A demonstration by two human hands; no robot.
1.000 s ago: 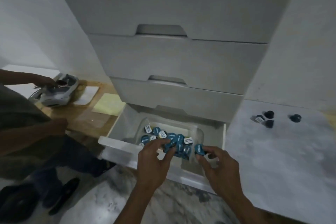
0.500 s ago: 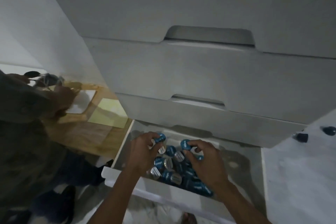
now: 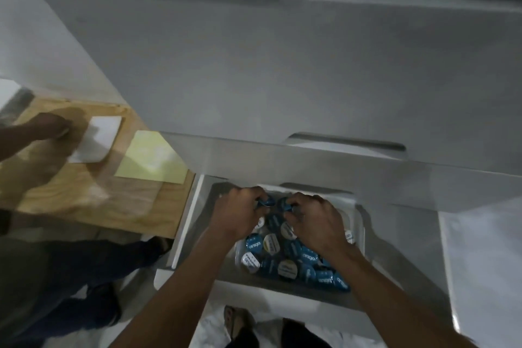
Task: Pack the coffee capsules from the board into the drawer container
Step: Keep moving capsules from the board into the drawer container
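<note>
The bottom drawer (image 3: 186, 223) stands pulled out. Inside it sits a clear container (image 3: 358, 223) filled with several coffee capsules (image 3: 288, 260), blue and white lids up. My left hand (image 3: 240, 213) is over the far part of the container, fingers pinched on a blue capsule (image 3: 267, 202). Close beside it my right hand (image 3: 316, 223) grips another blue capsule (image 3: 284, 205). Both hands cover the capsules beneath them. The board with the loose capsules is out of view.
White closed drawers (image 3: 282, 79) rise above the open one. To the left lies a wooden surface (image 3: 93, 198) with a white card (image 3: 97, 140) and a yellow sheet (image 3: 151, 158). Another person's hand (image 3: 48, 124) rests there; their legs (image 3: 70, 277) are below. A white marbled surface (image 3: 485, 263) lies to the right.
My view has closed in on the drawer and tilted down. Both hands moved from the container's near edge to its far part, each still pinching a blue capsule.
</note>
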